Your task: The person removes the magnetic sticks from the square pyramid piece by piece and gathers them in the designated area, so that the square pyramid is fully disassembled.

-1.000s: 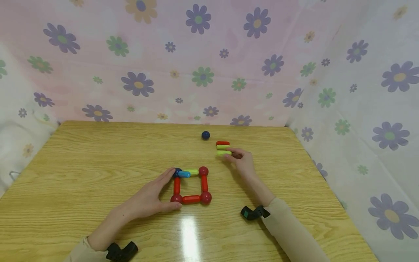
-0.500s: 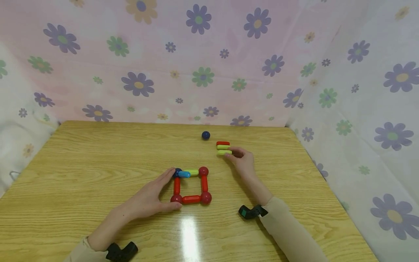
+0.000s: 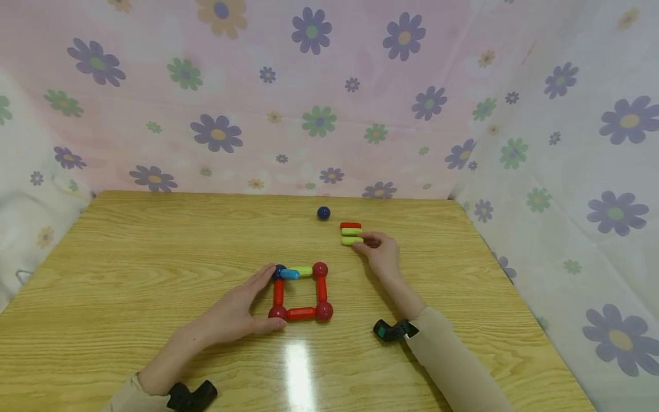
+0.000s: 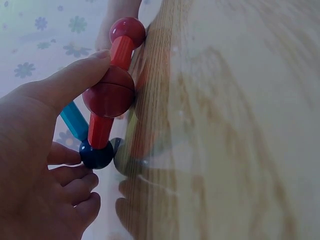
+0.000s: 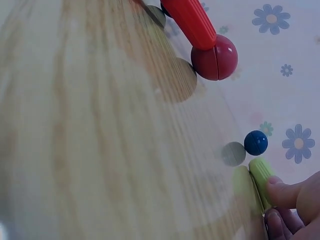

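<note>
Rod pinched by the right hand; square frame held by the left hand

The rod should prove light, stiff and hard to break, probably of hard plastic; its lengthwise ridges, seen in the right wrist view, ought to offer some purchase. A hold across mid-length would likely leave both ends free; the right hand pinches it nearer its right end, thumb against the ribbed side. The frame is likely light too and weakest at its joints. Its glossy balls may slip under the fingertips, yet the corners seem the safest hold. The left hand spans its left side, thumb at the near-left red ball, fingertips at the corner's dark blue ball.

Appearance: the rod is short, yellow-green and narrower at its ends. It lies at the table surface, beyond and right of the frame, nearest the person in a row with a second yellow-green rod and a loose red rod. The frame shows three red sides and one yellow-green, with three red corners and one dark blue, from which a blue rod rises aslant.
</note>
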The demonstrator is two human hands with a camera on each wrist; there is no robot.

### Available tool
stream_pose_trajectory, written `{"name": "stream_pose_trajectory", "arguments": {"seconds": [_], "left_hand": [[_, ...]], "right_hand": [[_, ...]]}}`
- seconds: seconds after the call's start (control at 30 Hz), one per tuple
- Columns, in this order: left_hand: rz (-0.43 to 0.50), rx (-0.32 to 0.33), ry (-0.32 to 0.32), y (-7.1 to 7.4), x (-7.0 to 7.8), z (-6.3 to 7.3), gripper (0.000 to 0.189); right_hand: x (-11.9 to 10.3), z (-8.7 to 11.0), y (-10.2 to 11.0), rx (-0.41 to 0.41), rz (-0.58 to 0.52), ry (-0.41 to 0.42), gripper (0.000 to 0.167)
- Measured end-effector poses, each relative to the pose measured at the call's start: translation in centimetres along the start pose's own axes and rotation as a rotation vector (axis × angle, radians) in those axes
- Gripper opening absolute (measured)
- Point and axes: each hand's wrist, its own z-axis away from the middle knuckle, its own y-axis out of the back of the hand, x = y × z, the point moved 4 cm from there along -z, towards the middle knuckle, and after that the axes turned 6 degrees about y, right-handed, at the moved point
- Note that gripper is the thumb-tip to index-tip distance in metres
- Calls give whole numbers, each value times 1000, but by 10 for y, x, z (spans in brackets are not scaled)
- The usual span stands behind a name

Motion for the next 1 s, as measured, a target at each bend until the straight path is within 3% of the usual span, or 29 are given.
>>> {"name": "stream_pose_trajectory", "arguments": {"seconds": [0.47, 1.0], "left_hand": [[1, -3, 1, 1, 0, 1, 109], [-12, 5, -2, 0, -3, 1, 110]], "right_hand": [[2, -8, 4, 37, 69, 62, 21], [3, -10, 5, 44, 64, 45, 23]]}}
